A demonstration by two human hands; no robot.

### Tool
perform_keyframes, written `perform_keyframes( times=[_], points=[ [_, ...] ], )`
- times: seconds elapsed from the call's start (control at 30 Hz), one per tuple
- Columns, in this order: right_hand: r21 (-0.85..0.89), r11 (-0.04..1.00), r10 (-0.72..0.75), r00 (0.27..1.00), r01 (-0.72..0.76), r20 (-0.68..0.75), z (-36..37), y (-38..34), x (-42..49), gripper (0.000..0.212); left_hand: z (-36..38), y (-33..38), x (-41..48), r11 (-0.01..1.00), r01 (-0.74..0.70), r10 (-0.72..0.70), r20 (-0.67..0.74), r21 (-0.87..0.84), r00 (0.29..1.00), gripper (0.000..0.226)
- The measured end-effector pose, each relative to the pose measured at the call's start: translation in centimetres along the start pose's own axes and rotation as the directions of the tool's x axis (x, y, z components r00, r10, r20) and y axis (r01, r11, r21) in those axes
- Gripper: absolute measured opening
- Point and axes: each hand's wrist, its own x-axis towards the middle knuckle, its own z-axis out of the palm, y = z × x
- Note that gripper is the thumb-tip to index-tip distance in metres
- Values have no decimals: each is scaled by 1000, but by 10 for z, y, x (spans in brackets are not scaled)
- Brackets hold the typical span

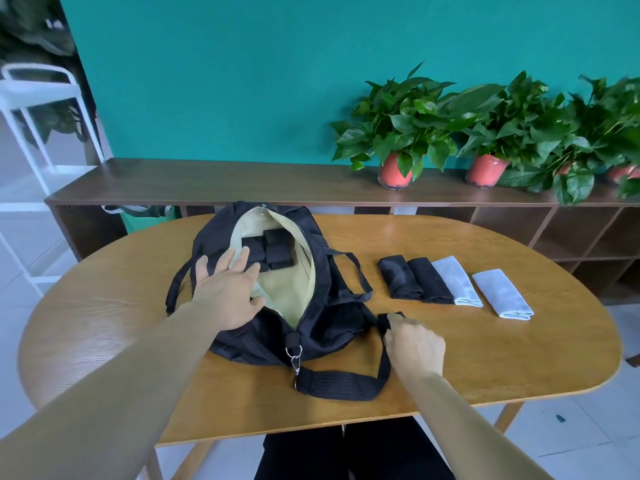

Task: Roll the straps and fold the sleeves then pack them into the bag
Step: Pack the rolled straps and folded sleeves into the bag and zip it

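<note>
Your right hand [414,344], lower right, grips the black webbing shoulder strap [339,382]; your left hand [225,289], fingers spread, presses the open black duffel bag [249,344], centre.

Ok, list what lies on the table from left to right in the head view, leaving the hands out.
The bag → first black folded sleeve → second black folded sleeve → first grey folded sleeve → second grey folded sleeve.
</note>
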Motion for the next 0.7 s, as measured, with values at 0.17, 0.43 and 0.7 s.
perform_keyframes(
  times=[0.17,0.43,0.7],
  points=[
    [-155,988,-5,997,18,79,-5,2,2,8,-3,-5,1,1000,-1,1,-11,-9,1000,64],
    [-76,997,-42,984,29,-176,-37,-18,40,46,-3,-19,9,998,-7,3,-52,-62,999,61],
    [-117,915,-402,839,387,-367,-38,-118,85,32,1,-40,31,994,19,-29,-95,-111,995,58]
  ],
)
